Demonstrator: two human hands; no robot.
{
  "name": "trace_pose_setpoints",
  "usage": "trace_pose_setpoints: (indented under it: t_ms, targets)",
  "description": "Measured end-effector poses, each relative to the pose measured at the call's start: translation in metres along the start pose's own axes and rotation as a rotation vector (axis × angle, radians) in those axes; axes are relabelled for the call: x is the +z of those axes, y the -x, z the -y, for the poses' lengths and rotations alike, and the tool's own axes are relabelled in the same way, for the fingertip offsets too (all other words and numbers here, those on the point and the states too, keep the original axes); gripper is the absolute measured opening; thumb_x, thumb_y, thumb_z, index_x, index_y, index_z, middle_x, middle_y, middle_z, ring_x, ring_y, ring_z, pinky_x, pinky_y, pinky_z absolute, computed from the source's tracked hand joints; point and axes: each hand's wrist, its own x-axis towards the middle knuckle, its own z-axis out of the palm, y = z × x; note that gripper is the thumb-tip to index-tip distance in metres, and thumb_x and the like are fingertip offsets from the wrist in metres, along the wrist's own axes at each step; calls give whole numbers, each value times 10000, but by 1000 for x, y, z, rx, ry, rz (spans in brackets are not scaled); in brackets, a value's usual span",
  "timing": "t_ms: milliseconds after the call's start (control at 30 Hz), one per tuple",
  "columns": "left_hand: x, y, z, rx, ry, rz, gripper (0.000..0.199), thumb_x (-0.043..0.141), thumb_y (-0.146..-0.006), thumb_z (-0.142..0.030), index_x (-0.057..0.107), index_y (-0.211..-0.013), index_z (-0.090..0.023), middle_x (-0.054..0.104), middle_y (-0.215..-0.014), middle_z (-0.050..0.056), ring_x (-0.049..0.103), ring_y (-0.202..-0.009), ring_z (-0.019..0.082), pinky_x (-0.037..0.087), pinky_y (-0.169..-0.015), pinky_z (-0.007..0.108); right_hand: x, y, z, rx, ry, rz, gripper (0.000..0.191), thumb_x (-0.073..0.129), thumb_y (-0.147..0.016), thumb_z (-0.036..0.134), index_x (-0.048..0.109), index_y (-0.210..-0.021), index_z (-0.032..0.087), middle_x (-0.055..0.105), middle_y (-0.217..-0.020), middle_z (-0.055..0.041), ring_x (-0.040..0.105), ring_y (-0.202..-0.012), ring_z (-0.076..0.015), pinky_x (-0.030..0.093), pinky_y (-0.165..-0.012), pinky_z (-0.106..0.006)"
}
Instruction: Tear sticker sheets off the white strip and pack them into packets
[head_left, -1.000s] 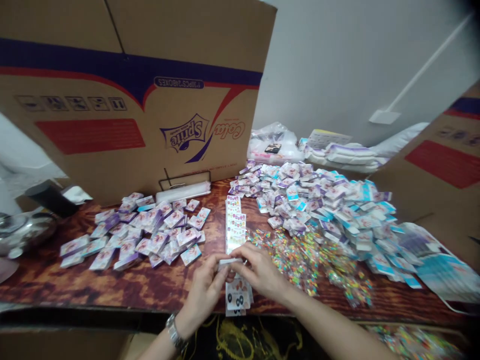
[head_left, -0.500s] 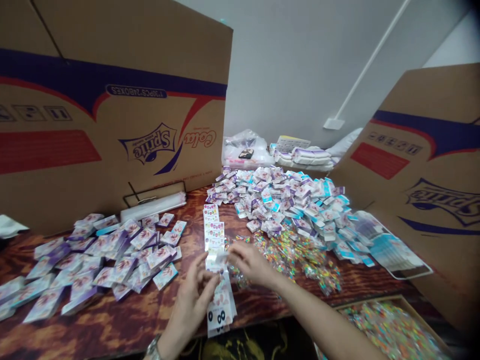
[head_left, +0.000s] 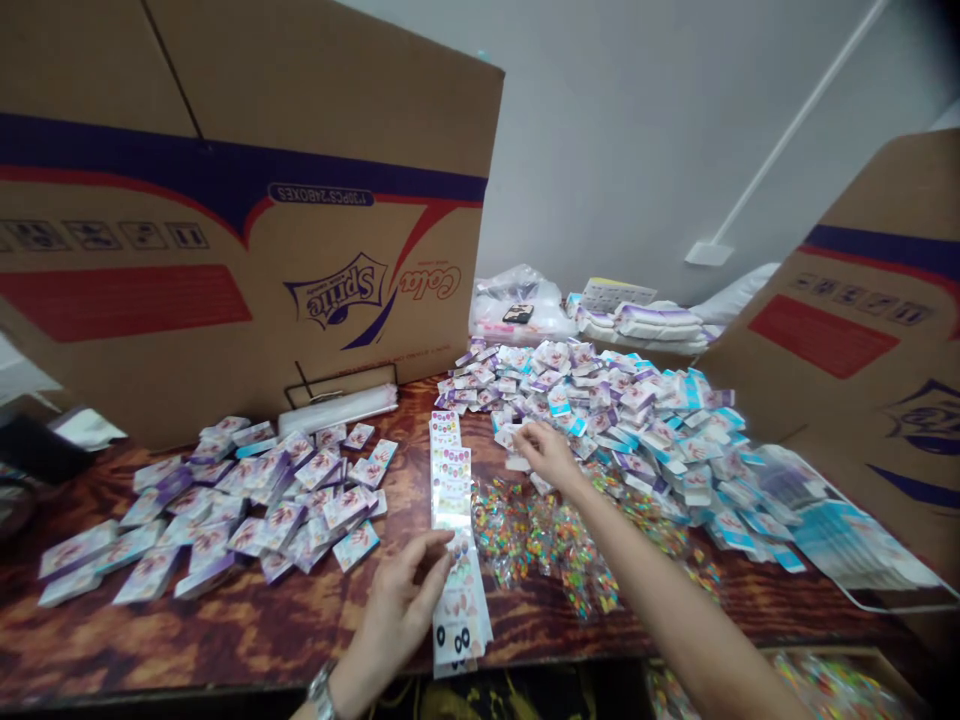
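Head view, desk work. Right hand sits at the near edge of the large packet pile, fingertips drawn together over a white packet; whether the grip actually pinches it cannot be told. Left hand lies beside the card strip, its grip loosely spread, fingertips at the strip's edge, nothing held. The strip runs overlapped from mid-desk toward the person, lying flat on the desk between the two piles. Step in hand, as judged: picking from the pile while the left hand attends the strip. The pose calls for a firm pinch on one packet. Around these: a smaller packet pile at left, clear bags of coloured bits under the right forearm, and a Sprite carton panel standing behind.
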Motion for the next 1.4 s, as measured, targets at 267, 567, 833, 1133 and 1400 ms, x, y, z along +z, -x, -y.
trace_pose_setpoints:
  t_ms: [267, 567, 833, 1133, 1400]
  targets:
    - [-24, -15, -24, 317, -142, 132, 751, 637, -788, -271, 241, -1424, -218, 286, -1473, 115, 274, -1343, 285, 236, -1103, 454, 8, 37, 68, -274, -657, 661, 321, 458, -892, 459, 528, -796, 160, 497, -676, 36, 466, -585, -79, 409, -546, -191]
    - [-10, 20, 20, 32, -100, 62, 758, 603, -809, -266, 179, -1438, -233, 397, -1413, 129, 400, -1275, 281, 331, -1044, 453, 44, 75, 102, -497, -272, 385, 138, 472, -891, 236, 512, -770, 183, 522, -756, 1, 487, -721, -123, 410, -667, -240]
    - [-17, 20, 24, -157, 145, -84, 600, 653, -766, -341, 429, -1304, -200, 566, -1255, 118, 586, -1076, 259, 498, -881, 347, 30, 40, 48, -115, -223, 95, 239, 403, -917, 343, 586, -880, 194, 607, -801, -15, 557, -728, -145, 432, -653, -247]
    - [-19, 11, 10, -342, 483, -97, 494, 656, -748, -434, 536, -1126, -139, 642, -1116, 126, 618, -1004, 244, 515, -845, 348, 53, -1, -34, 145, 77, 244, 153, 595, -819, 283, 622, -878, 144, 646, -862, -38, 594, -800, -168, 458, -728, -281]
    - [-8, 11, 14, -339, 565, 63, 641, 685, -727, -353, 396, -1259, -143, 631, -1121, 142, 630, -983, 225, 491, -888, 397, 63, -2, -27, 195, 248, 329, 266, 546, -881, 340, 570, -1061, 146, 593, -1062, -76, 587, -922, -193, 486, -792, -368]
